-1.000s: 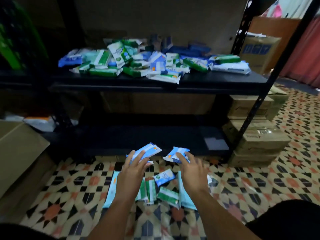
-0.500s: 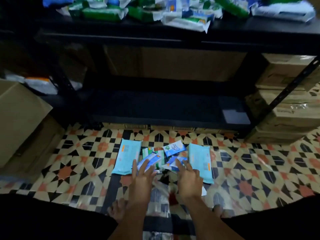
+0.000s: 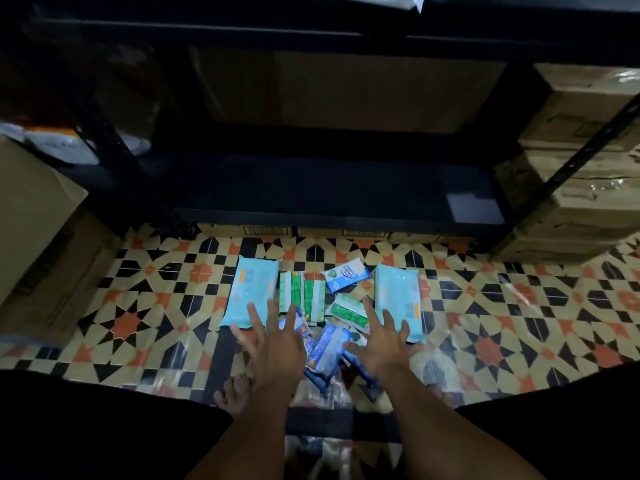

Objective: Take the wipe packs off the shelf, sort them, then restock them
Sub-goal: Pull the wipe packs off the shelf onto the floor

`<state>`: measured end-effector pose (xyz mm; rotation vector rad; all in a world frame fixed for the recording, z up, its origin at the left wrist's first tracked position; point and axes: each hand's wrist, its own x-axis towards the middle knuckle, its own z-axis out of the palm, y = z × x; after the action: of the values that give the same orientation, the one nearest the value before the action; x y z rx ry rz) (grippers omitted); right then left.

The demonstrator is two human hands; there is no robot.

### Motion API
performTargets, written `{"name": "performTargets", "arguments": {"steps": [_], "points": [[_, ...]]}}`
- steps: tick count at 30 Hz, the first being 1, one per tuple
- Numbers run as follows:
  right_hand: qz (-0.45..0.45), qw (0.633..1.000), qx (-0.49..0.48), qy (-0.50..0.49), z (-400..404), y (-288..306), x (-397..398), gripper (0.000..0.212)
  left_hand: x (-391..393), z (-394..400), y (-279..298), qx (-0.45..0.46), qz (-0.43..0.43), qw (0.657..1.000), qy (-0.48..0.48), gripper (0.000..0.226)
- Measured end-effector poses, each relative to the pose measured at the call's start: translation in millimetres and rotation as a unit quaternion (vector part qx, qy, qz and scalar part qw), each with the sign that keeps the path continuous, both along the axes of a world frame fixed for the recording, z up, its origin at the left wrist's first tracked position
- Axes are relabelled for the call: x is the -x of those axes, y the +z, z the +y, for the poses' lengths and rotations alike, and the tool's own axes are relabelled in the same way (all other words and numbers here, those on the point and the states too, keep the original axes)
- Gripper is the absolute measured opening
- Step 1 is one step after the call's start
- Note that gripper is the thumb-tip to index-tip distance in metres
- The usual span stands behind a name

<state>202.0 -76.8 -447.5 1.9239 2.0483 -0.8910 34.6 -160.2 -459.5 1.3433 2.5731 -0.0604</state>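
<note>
Wipe packs lie on the patterned floor in front of the black shelf [image 3: 332, 216]. A large light-blue pack [image 3: 254, 289] lies at the left and another [image 3: 398, 299] at the right. Between them are green-and-white packs [image 3: 301, 294], a small blue-and-white pack [image 3: 346, 273] and a tilted green pack [image 3: 348, 311]. Two blue packs [image 3: 327, 355] lie loose between my hands. My left hand [image 3: 273, 344] and my right hand [image 3: 384, 344] hover over the pile with fingers spread, holding nothing.
Cardboard boxes [image 3: 581, 161] are stacked at the right behind the shelf's diagonal brace [image 3: 585, 147]. A large carton [image 3: 31, 216] stands at the left. My bare feet [image 3: 232, 393] and dark-clothed knees frame the bottom. The upper shelf edge [image 3: 311, 29] crosses the top.
Both hands have let go of the blue packs they carried; these now lie on the floor. The view has tilted down and the upper shelf's packs have left the frame.
</note>
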Motion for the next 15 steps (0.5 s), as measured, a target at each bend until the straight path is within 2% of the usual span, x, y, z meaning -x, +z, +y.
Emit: {"name": "performTargets", "arguments": {"steps": [3, 7, 10, 15], "points": [[0.014, 0.997, -0.076, 0.005, 15.8, 17.3, 4.2, 0.070, 5.6, 23.6, 22.7, -0.022, 0.000, 0.999, -0.029, 0.055], [0.053, 0.978, -0.199, 0.025, 50.0, 63.0, 11.4, 0.036, 17.9, 66.5, 72.8, -0.136, -0.009, 0.988, -0.074, 0.037], [0.075, 0.954, -0.286, 0.038, 81.6, 115.8, 15.8, 0.024, 28.1, 100.5, 126.8, -0.231, 0.005, 0.966, -0.116, 0.027], [0.130, 0.888, -0.437, 0.067, 126.3, 211.4, 26.5, 0.021, 44.1, 148.3, 225.7, -0.347, 0.083, 0.921, -0.156, 0.026]]}}
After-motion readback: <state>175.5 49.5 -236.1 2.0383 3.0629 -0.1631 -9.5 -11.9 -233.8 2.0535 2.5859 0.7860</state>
